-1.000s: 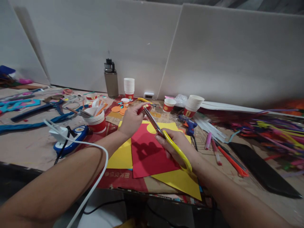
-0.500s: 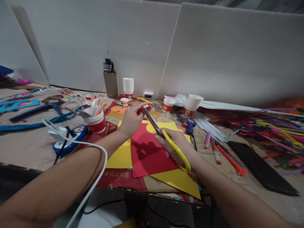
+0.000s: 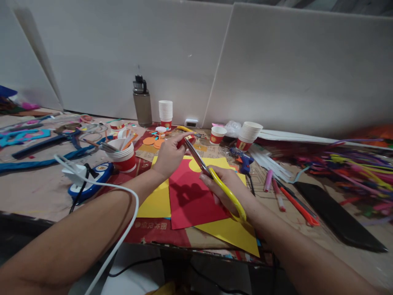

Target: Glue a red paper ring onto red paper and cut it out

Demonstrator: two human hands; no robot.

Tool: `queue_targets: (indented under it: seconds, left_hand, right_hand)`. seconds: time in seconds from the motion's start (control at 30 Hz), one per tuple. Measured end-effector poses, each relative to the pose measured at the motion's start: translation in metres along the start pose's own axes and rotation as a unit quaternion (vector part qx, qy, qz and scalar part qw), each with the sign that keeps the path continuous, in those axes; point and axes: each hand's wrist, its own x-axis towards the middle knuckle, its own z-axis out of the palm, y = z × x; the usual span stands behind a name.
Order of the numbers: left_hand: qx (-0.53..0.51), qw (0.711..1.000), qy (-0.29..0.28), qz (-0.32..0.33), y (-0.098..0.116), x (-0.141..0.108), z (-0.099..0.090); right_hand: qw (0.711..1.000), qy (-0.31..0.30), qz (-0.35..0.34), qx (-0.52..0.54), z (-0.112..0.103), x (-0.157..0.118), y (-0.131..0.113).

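My right hand (image 3: 225, 186) grips yellow-handled scissors (image 3: 235, 200), their blades pointing up and left. The blade tips meet a small red cup piece (image 3: 189, 138) with a gold mark, pinched in my left hand (image 3: 172, 153). Part of that piece is hidden behind my fingers and the blades. Below both hands lies a red paper sheet (image 3: 193, 213), on top of yellow sheets (image 3: 233, 235). A yellow round shape (image 3: 194, 165) shows at the red sheet's upper edge.
To the left stand a cup of pens and tools (image 3: 125, 162) and a blue power strip (image 3: 102, 178); a white cable crosses above my left forearm. Behind are a bottle (image 3: 143, 104) and stacked paper cups (image 3: 166, 112). A blue glue gun (image 3: 245, 162), markers and a black phone-like slab (image 3: 337, 217) lie right.
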Motion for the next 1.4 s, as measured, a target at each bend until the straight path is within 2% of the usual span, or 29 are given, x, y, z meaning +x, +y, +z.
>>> queue_targets:
  seconds: [1.07,1.4]
  left_hand:
    - [-0.008,1.0,-0.011,0.01,-0.0021,-0.0008,-0.0005]
    - [-0.027,1.0,-0.009,-0.007,-0.0003,0.0003,-0.0006]
  right_hand:
    - [1.0,-0.014,-0.001,-0.001,-0.0016,-0.0011,-0.0028]
    - [1.0,-0.022,0.008,-0.002,-0.0018,-0.0019,-0.0021]
